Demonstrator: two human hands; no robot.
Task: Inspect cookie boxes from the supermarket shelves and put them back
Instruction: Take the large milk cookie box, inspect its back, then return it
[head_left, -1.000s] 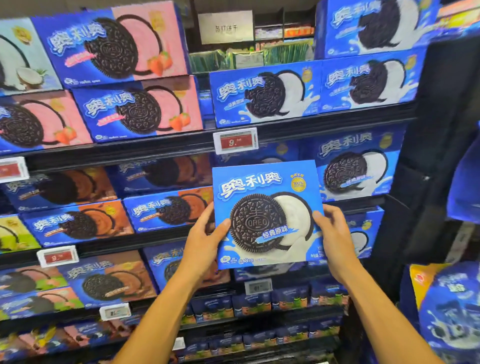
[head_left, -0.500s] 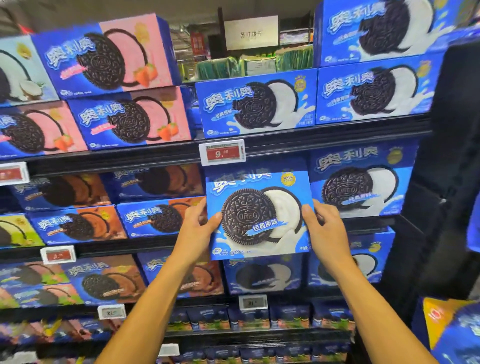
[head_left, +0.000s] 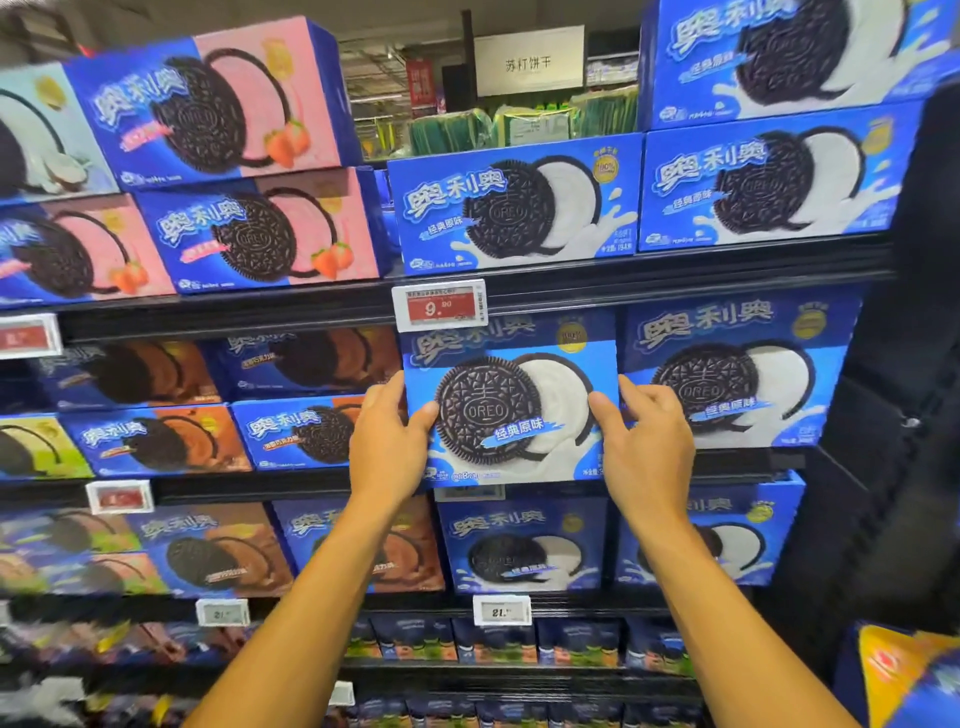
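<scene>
Fingers first: the left hand (head_left: 387, 441) has its thumb hooked over the front face of the blue original-flavour Oreo box (head_left: 511, 410), right beside the printed cookie, with the other fingers wrapped round the left edge out of sight. The right hand (head_left: 647, 447) mirrors it on the right edge, thumb pressed on the front near the cream half, fingers curled loosely at the side. So both hands are closed on the box, pinching it by its two short sides.

The box itself sits in the middle shelf row, its top tucked under the red 9.90 price tag (head_left: 440, 306), touching a matching blue box (head_left: 727, 374) on its right and with chocolate-flavour boxes (head_left: 306, 431) off to the left. Bottom edge looks about level with the shelf lip (head_left: 727, 460), so I'd say it's basically going back into its slot.

Handling-wise, I reckon it's light, stiff cardboard with a glossy, slightly slick print. Side-edge grip is the way to go; squeeze the big front panel and it'll dent, and the cookies inside crack easily if it's shoved in hard.
</scene>
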